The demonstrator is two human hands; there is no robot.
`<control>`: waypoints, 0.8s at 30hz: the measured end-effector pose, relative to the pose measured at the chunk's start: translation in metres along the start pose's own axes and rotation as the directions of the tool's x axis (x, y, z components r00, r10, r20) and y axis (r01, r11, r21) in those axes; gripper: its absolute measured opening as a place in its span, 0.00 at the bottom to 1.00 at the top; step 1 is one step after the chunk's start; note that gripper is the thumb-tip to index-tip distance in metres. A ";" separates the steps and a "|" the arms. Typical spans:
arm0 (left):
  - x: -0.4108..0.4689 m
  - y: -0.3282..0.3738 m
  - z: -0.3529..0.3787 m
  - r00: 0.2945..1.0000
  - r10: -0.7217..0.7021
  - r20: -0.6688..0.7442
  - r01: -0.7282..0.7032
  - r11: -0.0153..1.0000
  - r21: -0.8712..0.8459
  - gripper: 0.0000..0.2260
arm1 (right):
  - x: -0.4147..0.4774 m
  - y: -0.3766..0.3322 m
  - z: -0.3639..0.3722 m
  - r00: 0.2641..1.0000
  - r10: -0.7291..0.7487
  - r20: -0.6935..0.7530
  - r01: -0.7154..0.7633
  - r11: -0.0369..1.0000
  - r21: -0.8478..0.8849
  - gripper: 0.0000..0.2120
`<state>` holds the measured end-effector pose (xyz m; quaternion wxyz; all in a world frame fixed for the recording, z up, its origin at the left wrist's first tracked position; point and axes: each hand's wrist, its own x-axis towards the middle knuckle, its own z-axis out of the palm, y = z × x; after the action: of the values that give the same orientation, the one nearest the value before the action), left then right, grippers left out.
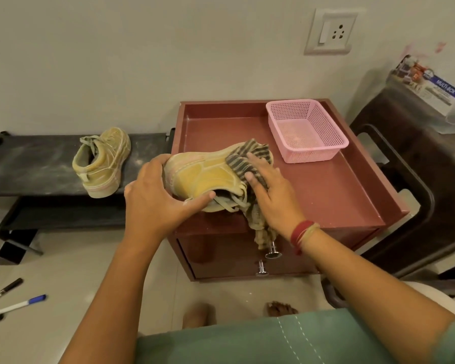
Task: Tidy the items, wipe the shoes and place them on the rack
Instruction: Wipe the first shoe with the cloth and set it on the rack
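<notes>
Rack (pixel 37 164): low, black and dusty, standing against the wall just left of the tabletop. Both shoes are due to end up here, and it already carries one.
Tabletop (pixel 326 195): maroon, walled by a raised rim, serving as the cleaning station within reach of both hands.
Basket (pixel 310 153): pink mesh with nothing seen inside, parked at the far right corner of the tabletop. It is probably the intended home for the loose items.
Shoe in hand (pixel 202 177): tan lace-up, tipped on its side at the front left of the tabletop, toe toward the basket and laces toward the person. This turns its flank up for wiping. Whether it rests on the surface or is held just clear cannot be told.
Shoe on rack (pixel 103 164): the matching one, upright on its sole on the top shelf, heel toward the camera, well apart from its partner. It looks grimy, so whether it has been wiped is hard to judge.
Cloth (pixel 243 161): striped rag laid over the forepart of the shoe in hand, its tail hanging down past the front edge of the tabletop.
Left grip (pixel 153 198): closed round the heel, fingers over the back and thumb at the collar, apparently bracing the shoe against the push of the wiping.
Right grip (pixel 271 195): fingers nearly straight and flattened on the cloth, pressing it to the shoe rather than clutching it.
Pens (pixel 19 304): three lying loose on the floor (pixel 76 279) at lower left, well apart from the basket. The tidying part of the job looks not yet done.
</notes>
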<state>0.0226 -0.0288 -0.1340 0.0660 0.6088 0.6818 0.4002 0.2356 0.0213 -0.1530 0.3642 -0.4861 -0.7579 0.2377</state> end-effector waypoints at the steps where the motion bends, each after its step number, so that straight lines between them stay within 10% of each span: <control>1: 0.000 0.000 0.000 1.000 -0.001 0.000 0.001 1.000 -0.001 0.42 | 0.000 0.000 -0.001 1.000 0.007 -0.012 -0.007 1.000 -0.021 0.20; 12: 0.001 -0.004 0.001 1.000 -0.015 -0.002 0.015 1.000 0.000 0.43 | -0.008 -0.014 0.000 0.991 -0.102 0.086 0.097 0.993 0.064 0.19; 16: 0.000 -0.003 0.003 1.000 -0.022 -0.013 0.022 1.000 -0.023 0.43 | 0.006 -0.004 -0.005 0.996 0.086 -0.012 -0.085 0.993 0.086 0.24; 20: 0.001 -0.002 0.002 1.000 -0.021 -0.005 0.021 1.000 -0.016 0.44 | -0.007 -0.007 0.003 0.992 -0.082 0.095 0.068 0.987 0.145 0.19; 24: 0.000 0.002 0.002 0.999 -0.046 -0.015 0.046 0.999 -0.006 0.44 | 0.008 -0.001 -0.003 0.996 0.087 0.011 -0.087 0.989 0.120 0.24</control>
<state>0.0255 -0.0275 -0.1337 0.0715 0.5898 0.6949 0.4053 0.2351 0.0280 -0.1475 0.3801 -0.4953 -0.7213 0.2999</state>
